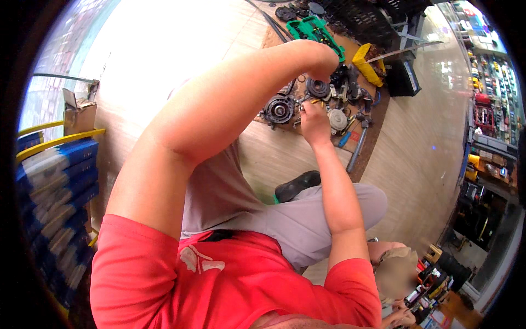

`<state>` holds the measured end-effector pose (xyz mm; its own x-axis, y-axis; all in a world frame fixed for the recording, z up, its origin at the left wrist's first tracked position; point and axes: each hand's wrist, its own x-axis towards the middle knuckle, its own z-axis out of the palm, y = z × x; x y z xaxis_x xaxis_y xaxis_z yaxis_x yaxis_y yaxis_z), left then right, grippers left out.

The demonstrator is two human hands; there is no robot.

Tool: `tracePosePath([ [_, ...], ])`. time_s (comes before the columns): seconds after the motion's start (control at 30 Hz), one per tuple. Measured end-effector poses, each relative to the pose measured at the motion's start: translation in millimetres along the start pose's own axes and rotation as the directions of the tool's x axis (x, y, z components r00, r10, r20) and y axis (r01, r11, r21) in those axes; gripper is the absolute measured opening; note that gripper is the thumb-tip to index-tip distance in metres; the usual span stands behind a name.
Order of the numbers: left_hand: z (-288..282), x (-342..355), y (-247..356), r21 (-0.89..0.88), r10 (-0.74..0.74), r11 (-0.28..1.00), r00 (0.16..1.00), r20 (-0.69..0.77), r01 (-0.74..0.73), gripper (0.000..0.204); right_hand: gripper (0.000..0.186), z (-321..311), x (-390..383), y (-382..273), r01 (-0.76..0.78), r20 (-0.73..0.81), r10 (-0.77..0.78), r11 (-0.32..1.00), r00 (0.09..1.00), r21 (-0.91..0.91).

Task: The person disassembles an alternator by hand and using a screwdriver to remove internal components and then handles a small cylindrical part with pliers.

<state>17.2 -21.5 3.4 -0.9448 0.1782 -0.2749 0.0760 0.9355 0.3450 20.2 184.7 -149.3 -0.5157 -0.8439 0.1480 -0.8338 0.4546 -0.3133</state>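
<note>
My left hand reaches over the parts beside an open green tool case, its fingers mostly hidden. Just below it lies a dark ringed pulley. My right hand is closed around something small, with yellow and metal bits showing at the fingertips. A round metal clutch-like part is to its left, and a pale round housing to its right. A blue-handled screwdriver and a metal bar lie near the board's right edge.
A yellow container and black crates are at the upper right. Stacked blue packages on a yellow rack stand at left. My shoe is below the board. Another person is at lower right, near stocked shelves.
</note>
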Motion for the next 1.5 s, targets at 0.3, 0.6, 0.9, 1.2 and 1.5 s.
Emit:
tracePosePath([
  [0.3,-5.2,-3.3,6.9,-0.003,0.006,1.000,1.000,0.002,-0.006,0.035,0.008,-4.2,0.6,-8.9,0.102,-0.014,-0.106,0.980,0.994,-0.173],
  [0.6,-5.7,-6.3,8.4,0.026,0.042,0.999,0.999,-0.023,-0.041,0.035,0.010,0.2,-1.3,-6.5,0.087,-0.071,-0.102,0.978,0.992,-0.190],
  [0.9,-5.7,-4.1,8.9,0.036,0.042,0.998,0.999,-0.004,-0.042,0.036,0.015,-2.9,-0.3,-8.0,0.154,0.035,-0.150,0.972,0.988,-0.176],
  [1.2,-3.9,-1.8,9.5,0.019,0.046,0.999,0.999,-0.030,-0.045,0.034,0.023,-4.3,1.1,4.0,0.130,0.068,-0.125,0.989,0.990,-0.067],
  [1.5,-2.3,1.2,7.6,0.037,0.067,0.997,0.997,-0.030,-0.066,0.033,0.011,-12.4,2.0,-12.4,0.148,0.122,-0.127,0.971,0.984,-0.187],
])
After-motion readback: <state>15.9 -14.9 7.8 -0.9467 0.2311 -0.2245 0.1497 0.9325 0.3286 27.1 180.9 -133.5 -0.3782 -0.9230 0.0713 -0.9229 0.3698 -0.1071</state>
